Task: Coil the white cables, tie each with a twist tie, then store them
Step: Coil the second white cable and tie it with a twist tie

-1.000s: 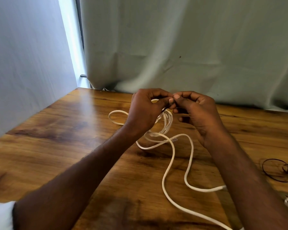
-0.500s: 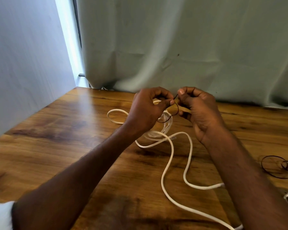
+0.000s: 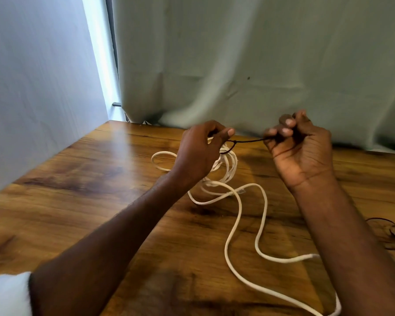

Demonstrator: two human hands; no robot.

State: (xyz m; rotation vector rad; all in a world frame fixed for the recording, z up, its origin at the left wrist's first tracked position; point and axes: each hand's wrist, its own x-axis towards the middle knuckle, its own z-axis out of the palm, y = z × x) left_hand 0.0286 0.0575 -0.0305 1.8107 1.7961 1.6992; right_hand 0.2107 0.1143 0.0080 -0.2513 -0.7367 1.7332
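Note:
A white cable [image 3: 240, 215] lies on the wooden table [image 3: 82, 197], partly gathered into loops under my hands, with long loose bends trailing toward the near right edge. A thin dark twist tie [image 3: 246, 141] is looped round the gathered loops and stretched taut between my hands. My left hand [image 3: 201, 153] pinches one end of the tie just above the loops. My right hand [image 3: 299, 147] is raised to the right, fingers curled, gripping the other end.
Another dark twist tie [image 3: 392, 233] lies in a loose ring on the table at the right edge. A pale curtain [image 3: 237, 65] hangs behind the table, and a grey wall [image 3: 32, 87] stands on the left.
My hands were close together at the coil. My right hand has pulled away to the right and upward, drawing the dark tie taut. My left hand stays at the loops.

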